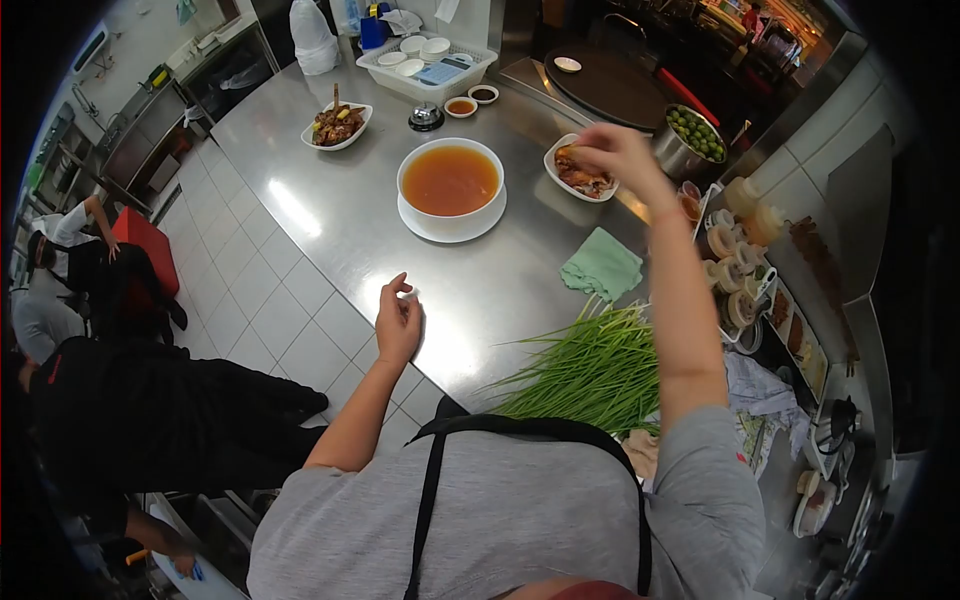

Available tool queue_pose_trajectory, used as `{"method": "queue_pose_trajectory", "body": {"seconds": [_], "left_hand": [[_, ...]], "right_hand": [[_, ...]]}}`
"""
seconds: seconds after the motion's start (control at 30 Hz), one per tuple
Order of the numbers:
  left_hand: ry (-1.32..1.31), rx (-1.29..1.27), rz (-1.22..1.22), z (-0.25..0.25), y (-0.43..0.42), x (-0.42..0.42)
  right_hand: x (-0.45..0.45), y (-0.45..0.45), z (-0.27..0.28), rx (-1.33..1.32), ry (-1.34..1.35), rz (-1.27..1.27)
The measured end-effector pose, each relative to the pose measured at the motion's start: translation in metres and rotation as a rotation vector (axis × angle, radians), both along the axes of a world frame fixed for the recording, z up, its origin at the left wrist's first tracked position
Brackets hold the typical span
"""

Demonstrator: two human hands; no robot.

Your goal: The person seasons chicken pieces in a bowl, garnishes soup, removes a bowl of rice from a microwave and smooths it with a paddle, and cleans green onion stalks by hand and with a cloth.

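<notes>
My right hand (pixel 622 158) reaches over a white dish of browned meat (pixel 588 183) near the far right of the steel counter. Its fingers are drawn together at the meat; what they hold, if anything, is hidden. My left hand (pixel 398 320) rests by the counter's left edge, loosely curled with the index finger apart. A large white bowl of orange-brown soup (pixel 450 180) stands on a white plate (pixel 453 230) between and beyond my hands. Nearer me lie a folded green cloth (pixel 602 265) and a heap of long green scallions (pixel 590 365).
Another dish of meat (pixel 338 126), a call bell (pixel 426 117), two sauce cups (pixel 461 107) and a white basket (pixel 428 72) stand farther back. A pot of green limes (pixel 695 135) and condiment containers (pixel 735 265) line the right side. People (pixel 160 410) are at the left.
</notes>
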State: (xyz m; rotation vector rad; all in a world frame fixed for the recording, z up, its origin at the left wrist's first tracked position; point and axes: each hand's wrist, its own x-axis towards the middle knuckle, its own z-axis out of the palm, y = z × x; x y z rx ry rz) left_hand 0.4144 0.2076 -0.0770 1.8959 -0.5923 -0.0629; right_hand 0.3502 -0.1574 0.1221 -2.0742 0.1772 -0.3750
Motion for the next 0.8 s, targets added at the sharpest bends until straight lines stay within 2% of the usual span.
{"method": "queue_pose_trajectory", "body": {"seconds": [0.03,0.2,0.27,0.3,0.37,0.5,0.57,0.63,0.73,0.8], "left_hand": [[0.000,0.000,0.003,-0.002,0.000,0.001],[-0.054,-0.061,0.031,-0.004,0.000,0.000],[-0.070,-0.048,0.031,-0.003,0.000,0.000],[-0.069,-0.046,0.035,-0.001,0.000,0.000],[-0.044,0.006,0.010,0.003,0.001,-0.001],[-0.046,-0.023,-0.026,0.000,0.000,-0.001],[-0.049,-0.005,-0.013,-0.002,0.000,0.000],[-0.056,-0.041,0.006,-0.005,-0.002,-0.001],[-0.028,-0.071,-0.020,-0.011,-0.001,0.000],[-0.010,-0.082,-0.034,-0.014,-0.001,0.000]], "right_hand": [[0.030,0.017,-0.012,0.026,0.064,0.012],[0.125,0.080,-0.068,-0.227,0.020,0.073],[0.133,0.097,-0.076,-0.541,0.121,-0.039],[0.134,0.099,-0.080,-0.539,0.122,-0.036],[0.133,0.101,-0.089,-0.725,-0.008,-0.074],[0.136,0.112,-0.087,-0.555,0.107,-0.178],[0.145,0.104,-0.113,-0.523,0.145,-0.020],[0.127,0.114,-0.107,-0.703,0.174,-0.080],[0.086,0.105,-0.072,-0.669,0.110,-0.210],[0.056,0.079,-0.057,-0.397,-0.266,-0.177]]}}
